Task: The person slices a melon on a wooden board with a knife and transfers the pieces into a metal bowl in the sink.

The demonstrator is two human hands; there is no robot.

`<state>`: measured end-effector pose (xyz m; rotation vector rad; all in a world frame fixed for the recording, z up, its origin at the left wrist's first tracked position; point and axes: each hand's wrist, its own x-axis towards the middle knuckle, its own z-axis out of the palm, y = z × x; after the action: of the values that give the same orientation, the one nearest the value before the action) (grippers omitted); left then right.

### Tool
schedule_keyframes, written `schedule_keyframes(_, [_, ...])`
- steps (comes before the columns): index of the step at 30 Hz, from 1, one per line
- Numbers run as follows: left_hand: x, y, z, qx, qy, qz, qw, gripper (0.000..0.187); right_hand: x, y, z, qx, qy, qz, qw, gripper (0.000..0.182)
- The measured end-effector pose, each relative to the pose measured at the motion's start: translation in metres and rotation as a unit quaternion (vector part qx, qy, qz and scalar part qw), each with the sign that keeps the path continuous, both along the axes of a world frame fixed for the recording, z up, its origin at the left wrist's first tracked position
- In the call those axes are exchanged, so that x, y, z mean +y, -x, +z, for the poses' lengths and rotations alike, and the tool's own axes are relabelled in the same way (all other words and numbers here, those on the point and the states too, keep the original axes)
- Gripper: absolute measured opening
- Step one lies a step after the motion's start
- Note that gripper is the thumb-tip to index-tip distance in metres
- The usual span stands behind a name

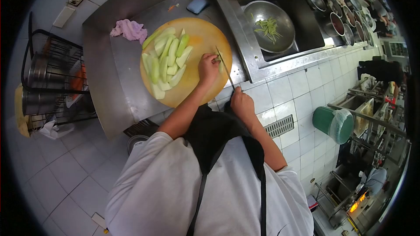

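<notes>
My right hand (242,105) is closed round the handle of a knife (226,68), near the cutting board's right edge. The narrow blade points away from me across the round yellow cutting board (203,30). Beside the blade, my left hand (208,68) has its fingers curled on a small pale green vegetable piece (221,62), mostly hidden by fingers and blade. On the board's left half lies a heap of long, peeled pale green vegetable pieces (168,59), perhaps cucumber or gourd. Thin green strips (268,28) lie in a metal bowl (284,32) in the sink.
A pink cloth (129,30) and a blue sponge (197,5) lie on the steel counter (113,61). A wire rack (57,83) with pots stands left. Right are the sink edge (256,63), stacked pans (341,17), a green bin (330,124) and a burner flame (358,202).
</notes>
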<state>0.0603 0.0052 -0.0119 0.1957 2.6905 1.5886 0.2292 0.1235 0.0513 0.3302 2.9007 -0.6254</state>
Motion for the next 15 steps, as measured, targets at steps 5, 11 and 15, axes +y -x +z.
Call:
schedule_keyframes(5, [-0.002, 0.002, -0.001, 0.020, 0.024, -0.012, 0.999, 0.023, 0.000, -0.001, -0.003, -0.016, -0.020, -0.001, 1.000, 0.009])
schedule_keyframes(11, [-0.001, 0.001, -0.007, 0.012, -0.018, 0.008, 1.000, 0.018, 0.008, 0.018, -0.022, 0.003, -0.002, 0.014, 1.000, 0.008])
schedule_keyframes(15, [-0.001, -0.002, -0.013, 0.015, -0.054, 0.030, 0.998, 0.016, 0.012, 0.015, -0.007, 0.026, 0.006, 0.022, 0.999, 0.007])
